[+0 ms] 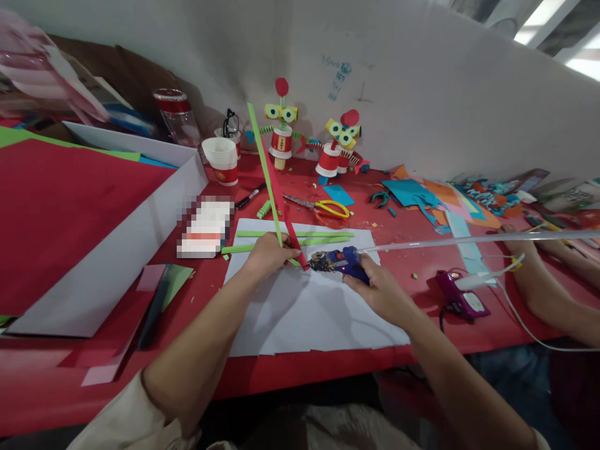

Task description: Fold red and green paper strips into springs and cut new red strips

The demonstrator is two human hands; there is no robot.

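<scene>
My left hand (270, 255) pinches a green paper strip (265, 172) and a red paper strip (285, 215) close to their lower ends; the strips rise away toward the wall. A blue hot glue gun (349, 262) is gripped in my right hand (380, 289), a clear glue stick (422, 243) sticking out of its back. Its stained nozzle is at the lower end of the red strip; whether it touches cannot be made out. Under both hands lies white paper (314, 319), with two more green strips (323, 240) across its far part.
Yellow-handled scissors (332, 207) and a black marker (250, 196) lie beyond the paper. Paper-cup figures (282, 140) stand by the wall. A box (154, 187) of coloured paper is at left. At right are a purple power socket (462, 297) and another person's arm (534, 275).
</scene>
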